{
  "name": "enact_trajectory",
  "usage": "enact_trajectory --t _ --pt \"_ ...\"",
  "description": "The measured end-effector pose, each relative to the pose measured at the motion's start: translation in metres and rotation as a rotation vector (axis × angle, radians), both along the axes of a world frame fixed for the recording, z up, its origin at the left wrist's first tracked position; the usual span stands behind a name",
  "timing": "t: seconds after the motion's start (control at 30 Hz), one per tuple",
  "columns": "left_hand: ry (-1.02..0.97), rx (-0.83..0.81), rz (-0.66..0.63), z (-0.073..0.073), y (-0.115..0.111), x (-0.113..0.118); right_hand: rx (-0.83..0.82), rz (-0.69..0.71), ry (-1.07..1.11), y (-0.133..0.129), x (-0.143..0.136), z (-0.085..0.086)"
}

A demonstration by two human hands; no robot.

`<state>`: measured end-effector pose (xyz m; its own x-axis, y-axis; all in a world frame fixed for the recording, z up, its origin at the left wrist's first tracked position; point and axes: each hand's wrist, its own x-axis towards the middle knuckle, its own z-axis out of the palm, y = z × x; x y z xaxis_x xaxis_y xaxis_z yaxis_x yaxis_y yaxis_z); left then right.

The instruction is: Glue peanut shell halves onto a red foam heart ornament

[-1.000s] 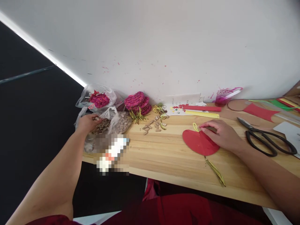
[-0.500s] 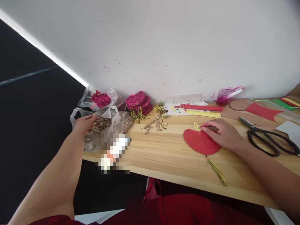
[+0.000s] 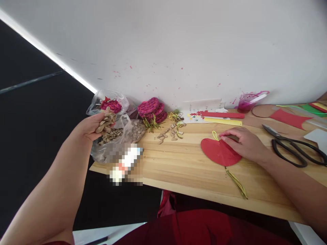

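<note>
- Red paper shape [image 3: 221, 152] lies flat on the desk [image 3: 163, 173], its yellow loop [image 3: 215, 135] at the top edge and its tassel [image 3: 237, 183] trailing toward the front edge; lying flat probably keeps both from tangling.
- Right grip [image 3: 246, 143]: fingertips close together at the shape's upper edge, beside the loop. Whether they pinch it or only rest there, I cannot tell; either would help steady it.
- Left grip [image 3: 88, 127]: fingers curled around a clutch of peanuts [image 3: 106, 122], seemingly cupped so that none slip out.
- That hand is above the open plastic bag [image 3: 125, 119], so any dropped shells would likely land inside.
- Loose peanuts [image 3: 167, 133] lie scattered between the bag and the shape.
- Scissors [image 3: 278, 137], with 2 black handles, lie beside the right forearm, apparently left within easy reach.
</note>
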<state>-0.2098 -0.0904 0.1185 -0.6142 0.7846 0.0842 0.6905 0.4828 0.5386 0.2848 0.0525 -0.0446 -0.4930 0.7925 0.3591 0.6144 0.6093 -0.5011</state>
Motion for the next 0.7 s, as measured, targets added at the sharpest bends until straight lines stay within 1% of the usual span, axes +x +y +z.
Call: enact_trajectory --t 0.07,0.1,0.13,0.17,0.2,0.27,0.3,0.37,0.43,0.5,0.53,0.6,0.7 --pt "-0.152 0.029 -0.074 0.002 0.008 0.02 0.0 -0.006 -0.003 0.0 0.0 0.0" --pt "-0.245 0.054 -0.122 0.001 0.013 0.032 0.002 -0.007 -0.003 -0.001 0.0 0.0" --pt "-0.398 0.106 -0.181 -0.002 0.018 0.046 0.005 -0.009 -0.003 -0.001 0.0 0.001" --pt "-0.54 0.146 -0.231 -0.007 0.023 0.06 0.009 -0.011 -0.002 -0.001 0.0 0.001" --pt "-0.627 0.16 -0.26 -0.015 0.029 0.074 0.013 -0.014 -0.001 -0.002 0.0 0.001" --pt "-0.685 0.131 -0.308 -0.035 0.04 0.103 0.018 -0.02 0.003 -0.002 0.0 0.002" --pt "-0.686 0.139 -0.332 -0.047 0.046 0.115 0.015 -0.02 0.004 -0.003 0.0 0.002" --pt "-0.65 0.093 -0.402 -0.071 0.057 0.135 0.009 -0.012 0.003 -0.003 0.0 0.002" --pt "-0.535 0.084 -0.489 -0.093 0.066 0.145 0.004 -0.008 0.001 -0.003 0.001 0.003" --pt "-0.384 0.068 -0.571 -0.107 0.071 0.149 0.002 -0.008 -0.001 -0.003 0.0 0.003" --pt "-0.304 0.057 -0.601 -0.112 0.072 0.148 0.003 -0.009 -0.002 -0.003 0.0 0.004" --pt "-0.166 0.029 -0.635 -0.115 0.071 0.146 0.002 -0.001 -0.007 -0.003 0.0 0.004" --pt "-0.057 -0.02 -0.649 -0.111 0.067 0.14 0.002 0.007 -0.006 -0.003 0.0 0.004"
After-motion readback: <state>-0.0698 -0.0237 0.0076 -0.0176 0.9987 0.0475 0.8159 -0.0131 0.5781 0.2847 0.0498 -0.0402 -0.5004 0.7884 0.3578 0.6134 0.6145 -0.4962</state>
